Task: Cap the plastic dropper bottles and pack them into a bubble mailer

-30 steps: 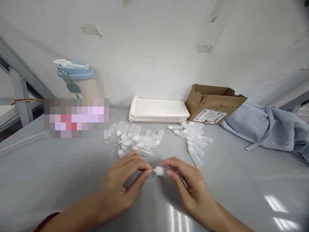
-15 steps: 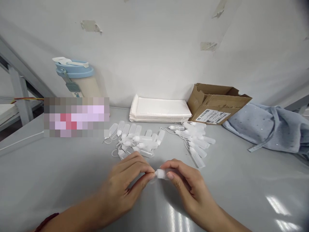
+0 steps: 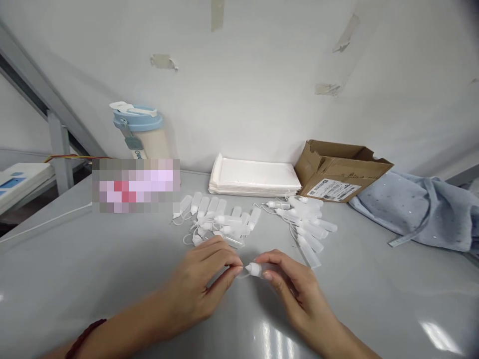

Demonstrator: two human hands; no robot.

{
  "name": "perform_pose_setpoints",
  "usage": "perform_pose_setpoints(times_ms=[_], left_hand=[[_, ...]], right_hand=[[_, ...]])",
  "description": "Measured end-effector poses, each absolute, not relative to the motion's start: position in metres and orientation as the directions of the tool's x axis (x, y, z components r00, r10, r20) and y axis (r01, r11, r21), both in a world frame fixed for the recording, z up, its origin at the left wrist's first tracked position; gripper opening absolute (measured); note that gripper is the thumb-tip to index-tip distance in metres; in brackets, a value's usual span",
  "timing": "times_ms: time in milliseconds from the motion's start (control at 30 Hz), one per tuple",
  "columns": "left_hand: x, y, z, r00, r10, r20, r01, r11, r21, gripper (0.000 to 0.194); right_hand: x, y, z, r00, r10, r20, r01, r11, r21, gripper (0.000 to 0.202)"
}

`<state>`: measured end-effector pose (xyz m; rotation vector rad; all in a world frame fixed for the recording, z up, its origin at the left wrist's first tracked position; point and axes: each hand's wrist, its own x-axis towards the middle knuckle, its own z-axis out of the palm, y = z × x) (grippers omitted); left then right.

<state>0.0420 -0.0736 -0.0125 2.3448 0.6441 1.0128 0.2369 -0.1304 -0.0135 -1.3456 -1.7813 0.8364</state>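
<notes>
The right hand (image 3: 295, 289) has its thumb and finger closed around the little dropper bottle (image 3: 255, 269), just above the gray table (image 3: 355, 299), and the left hand (image 3: 209, 279) has its fingertips pinched near the pointy tip, but I can't tell if they hold anything. The bottle looks light, smooth and a bit squishy, so it may slip or squash, and the best place to hold it is near the hard white top.

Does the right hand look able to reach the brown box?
Probably yes: the right hand could pass beside the loose bottles to the cardboard box, though it's holding a dropper bottle.
</notes>
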Motion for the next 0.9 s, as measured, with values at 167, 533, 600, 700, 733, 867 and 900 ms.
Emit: perform_pose_setpoints(times_ms=[167, 533, 600, 700, 733, 867, 900], left_hand=[[0.045, -0.074, -0.018, 0.592, 0.580, 0.560, 0.168, -0.768, 0.618, 0.014], [0.041, -0.073, -0.002, 0.629, 0.528, 0.571, 0.159, -0.806, 0.569, 0.013], [0.036, -0.068, 0.004, 0.629, 0.538, 0.562, 0.177, -0.802, 0.570, 0.014], [0.023, -0.055, 0.013, 0.486, 0.677, 0.553, 0.304, -0.724, 0.620, 0.013], [0.018, -0.049, 0.014, 0.396, 0.743, 0.539, 0.372, -0.667, 0.646, 0.013], [0.001, -0.023, 0.009, 0.105, 0.877, 0.469, 0.563, -0.442, 0.699, 0.016], [-0.001, -0.017, 0.006, 0.078, 0.887, 0.455, 0.581, -0.412, 0.702, 0.018]], right_hand=[[0.239, -0.130, -0.017, -0.208, 0.961, 0.182, 0.482, 0.263, -0.836, 0.017], [0.238, -0.130, -0.008, -0.215, 0.970, 0.111, 0.447, 0.199, -0.872, 0.016], [0.240, -0.128, -0.003, -0.237, 0.965, 0.116, 0.458, 0.216, -0.862, 0.018], [0.243, -0.114, 0.005, -0.260, 0.941, 0.217, 0.549, 0.329, -0.768, 0.025], [0.245, -0.107, 0.007, -0.272, 0.920, 0.283, 0.595, 0.392, -0.702, 0.027], [0.252, -0.072, 0.011, -0.312, 0.863, 0.398, 0.702, 0.491, -0.515, 0.028], [0.254, -0.065, 0.010, -0.327, 0.860, 0.393, 0.722, 0.495, -0.483, 0.027]])
